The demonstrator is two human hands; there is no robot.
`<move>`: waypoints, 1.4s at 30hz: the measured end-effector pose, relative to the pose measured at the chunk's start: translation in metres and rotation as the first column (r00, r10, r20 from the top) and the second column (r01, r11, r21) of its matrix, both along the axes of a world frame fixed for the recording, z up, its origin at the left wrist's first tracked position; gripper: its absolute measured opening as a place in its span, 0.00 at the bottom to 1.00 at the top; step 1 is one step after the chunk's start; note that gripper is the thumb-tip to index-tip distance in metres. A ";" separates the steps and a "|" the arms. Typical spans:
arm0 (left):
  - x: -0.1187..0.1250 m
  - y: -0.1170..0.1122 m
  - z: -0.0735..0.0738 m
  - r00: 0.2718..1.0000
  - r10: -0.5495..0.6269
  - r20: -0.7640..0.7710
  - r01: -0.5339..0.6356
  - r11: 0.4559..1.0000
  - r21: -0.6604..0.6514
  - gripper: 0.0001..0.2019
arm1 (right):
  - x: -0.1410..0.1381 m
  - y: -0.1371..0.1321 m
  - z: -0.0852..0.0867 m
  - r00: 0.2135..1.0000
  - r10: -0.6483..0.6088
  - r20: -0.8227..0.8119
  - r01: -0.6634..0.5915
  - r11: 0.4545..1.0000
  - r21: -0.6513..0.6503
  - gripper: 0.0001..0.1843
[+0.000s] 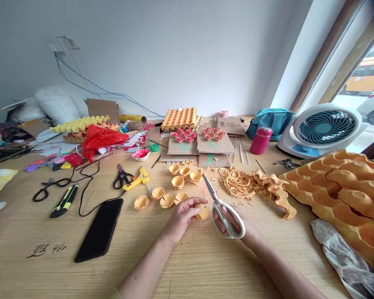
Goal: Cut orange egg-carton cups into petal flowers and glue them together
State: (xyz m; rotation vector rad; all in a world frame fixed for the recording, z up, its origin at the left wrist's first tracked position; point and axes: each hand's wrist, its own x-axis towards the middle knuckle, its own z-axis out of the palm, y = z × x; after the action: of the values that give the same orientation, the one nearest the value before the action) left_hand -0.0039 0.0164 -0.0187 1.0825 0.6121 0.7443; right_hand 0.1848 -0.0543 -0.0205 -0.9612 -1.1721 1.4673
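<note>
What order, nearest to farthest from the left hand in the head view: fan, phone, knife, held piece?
1. Piece: in the left hand
2. Phone: left of that hand
3. Knife: left, beyond the phone
4. Fan: far right

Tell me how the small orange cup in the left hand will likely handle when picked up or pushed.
The orange cup in the left hand is probably light, being small and thin-looking. Its matte surface, like that of the egg tray, suggests it won't slip easily. It may crease or tear if pinched hard, judging by the ragged scraps of similar material.
</note>
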 end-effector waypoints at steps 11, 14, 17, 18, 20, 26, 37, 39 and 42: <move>0.004 -0.001 0.001 0.995 0.075 -0.059 -0.075 0.997 0.004 0.10 | 0.000 -0.001 -0.002 0.999 -0.031 0.011 0.031 0.999 -0.042 0.31; 0.004 -0.001 0.002 0.997 0.075 -0.029 -0.076 0.997 -0.008 0.11 | 0.000 -0.001 -0.002 0.999 -0.043 0.008 0.043 0.998 -0.047 0.31; 0.004 -0.001 0.003 0.997 0.073 -0.012 -0.073 0.997 -0.014 0.11 | 0.000 -0.001 -0.003 0.999 -0.052 0.004 0.052 0.998 -0.044 0.31; 0.004 -0.001 0.004 0.997 0.071 -0.012 -0.071 0.997 -0.014 0.10 | 0.000 -0.001 -0.003 0.999 -0.051 0.003 0.051 0.998 -0.043 0.31; 0.004 -0.001 0.004 0.998 0.068 -0.014 -0.068 0.998 -0.011 0.11 | 0.000 0.000 -0.004 0.999 -0.050 0.002 0.050 0.998 -0.040 0.31; 0.004 -0.002 0.002 0.998 0.056 0.006 -0.056 0.998 -0.018 0.09 | 0.000 0.000 -0.003 0.998 -0.056 0.014 0.057 0.998 -0.039 0.31; 0.001 -0.003 0.002 0.995 0.036 0.095 -0.045 0.994 0.097 0.06 | 0.001 -0.001 -0.002 0.999 -0.047 0.019 0.047 0.999 -0.013 0.31; 0.000 -0.004 0.002 0.996 0.019 0.087 -0.030 0.990 0.136 0.06 | 0.001 -0.001 -0.001 0.999 -0.050 0.018 0.050 0.999 -0.005 0.31; -0.001 -0.004 0.001 0.998 0.012 0.056 -0.023 0.979 0.201 0.05 | 0.000 -0.001 -0.001 0.999 -0.046 0.017 0.046 0.999 0.007 0.31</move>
State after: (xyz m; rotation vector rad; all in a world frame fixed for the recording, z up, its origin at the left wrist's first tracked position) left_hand -0.0050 0.0125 -0.0181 1.2401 0.5080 0.8617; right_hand 0.1853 -0.0553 -0.0217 -0.9925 -1.1591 1.4204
